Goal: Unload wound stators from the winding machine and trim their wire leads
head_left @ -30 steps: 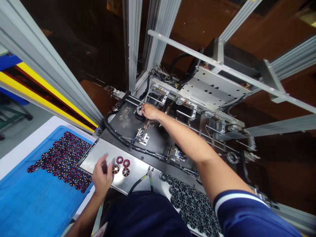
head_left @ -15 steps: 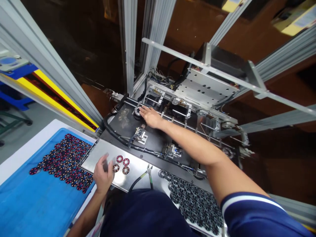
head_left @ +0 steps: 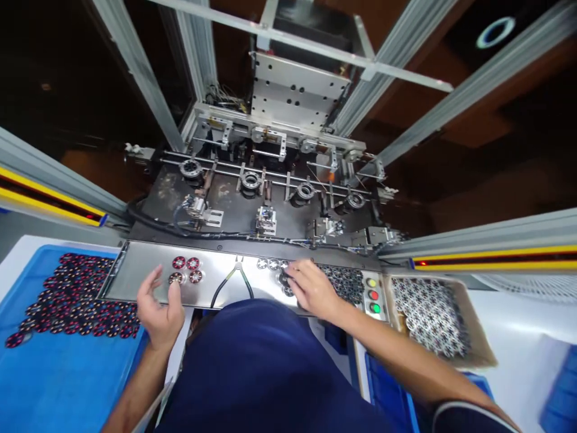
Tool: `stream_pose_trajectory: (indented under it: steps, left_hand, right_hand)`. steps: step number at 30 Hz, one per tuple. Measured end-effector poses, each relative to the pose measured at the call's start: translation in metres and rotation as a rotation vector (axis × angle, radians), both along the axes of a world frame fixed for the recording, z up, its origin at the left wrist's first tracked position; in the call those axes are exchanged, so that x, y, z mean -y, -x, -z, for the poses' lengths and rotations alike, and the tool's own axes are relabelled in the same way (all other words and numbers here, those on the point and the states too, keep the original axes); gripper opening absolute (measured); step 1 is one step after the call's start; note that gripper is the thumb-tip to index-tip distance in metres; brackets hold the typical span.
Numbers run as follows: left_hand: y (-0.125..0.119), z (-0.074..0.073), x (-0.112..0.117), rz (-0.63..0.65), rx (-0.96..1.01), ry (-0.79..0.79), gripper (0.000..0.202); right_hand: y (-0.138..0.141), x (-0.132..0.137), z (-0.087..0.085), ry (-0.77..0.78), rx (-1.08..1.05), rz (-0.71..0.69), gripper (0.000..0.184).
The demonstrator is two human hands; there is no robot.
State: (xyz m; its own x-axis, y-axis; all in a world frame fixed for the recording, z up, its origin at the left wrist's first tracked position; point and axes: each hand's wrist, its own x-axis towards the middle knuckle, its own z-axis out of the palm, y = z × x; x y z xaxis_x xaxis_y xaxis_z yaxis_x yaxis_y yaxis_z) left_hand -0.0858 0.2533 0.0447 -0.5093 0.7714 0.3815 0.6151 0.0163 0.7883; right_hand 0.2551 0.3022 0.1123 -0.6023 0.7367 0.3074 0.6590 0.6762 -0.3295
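My left hand [head_left: 160,310] hovers over the left part of the metal ledge [head_left: 135,270], its fingers spread and nothing in them. Beside it lie several ring-shaped motor stators [head_left: 193,263] with red and dark segments. My right hand [head_left: 315,291] reaches down to the right part of the ledge, its bent fingers closed on a dark stator core [head_left: 285,278] at the edge of a group of such cores [head_left: 342,282]. The fingers partly cover that core. Between my hands lie cutting pliers [head_left: 238,264] with their handles towards me.
Behind the ledge stands a machine with round holders [head_left: 250,181] in a row and rails. A blue tray [head_left: 67,373] with many red stators is at left. At right are a button panel [head_left: 373,294] and a cardboard box [head_left: 478,337] of grey cores. Yellow bars [head_left: 496,260] flank the machine.
My right hand has moved from the machine's leftmost holder to the cores on the ledge. The view has turned to the right. My left hand stays open near the red stators.
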Motion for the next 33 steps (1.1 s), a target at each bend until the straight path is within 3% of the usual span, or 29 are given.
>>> stream_pose_trajectory:
  steps: [3, 7, 11, 16, 20, 25, 29, 31, 33]
  left_hand:
    - [-0.027, -0.012, -0.002, 0.115, 0.028, 0.03, 0.051]
    - [-0.053, -0.021, -0.007, 0.267, 0.049, 0.082, 0.047]
    - [-0.064, -0.027, -0.003, 0.377, 0.074, 0.137, 0.044]
    - [-0.057, -0.031, 0.012, 0.413, 0.154, 0.251, 0.035]
    - [-0.052, -0.039, 0.016, 0.447, 0.306, 0.375, 0.032]
    - [-0.065, -0.074, 0.008, 0.707, 0.606, 0.504, 0.055]
    - [-0.077, -0.112, 0.005, 0.772, 1.072, 0.396, 0.069]
    - [-0.079, -0.125, 0.005, 0.752, 1.291, 0.315, 0.066]
    - [-0.078, -0.133, 0.005, 0.749, 1.375, 0.261, 0.057]
  right_hand:
    - [-0.023, 0.051, 0.044, 0.04, 0.071, 0.113, 0.015]
    - [-0.015, 0.074, 0.075, 0.083, 0.148, 0.193, 0.018]
    - [0.004, 0.067, 0.081, 0.141, 0.203, 0.123, 0.016]
    - [0.02, 0.048, 0.073, 0.198, 0.257, -0.029, 0.006]
    - [0.032, 0.028, 0.052, 0.199, 0.233, -0.171, 0.005]
    - [0.066, -0.003, -0.014, 0.121, 0.034, -0.299, 0.025]
    - [0.093, -0.012, -0.069, 0.003, -0.352, -0.391, 0.023]
    - [0.099, -0.012, -0.084, -0.03, -0.455, -0.392, 0.029]
    - [0.1, -0.01, -0.091, -0.031, -0.498, -0.364, 0.031]
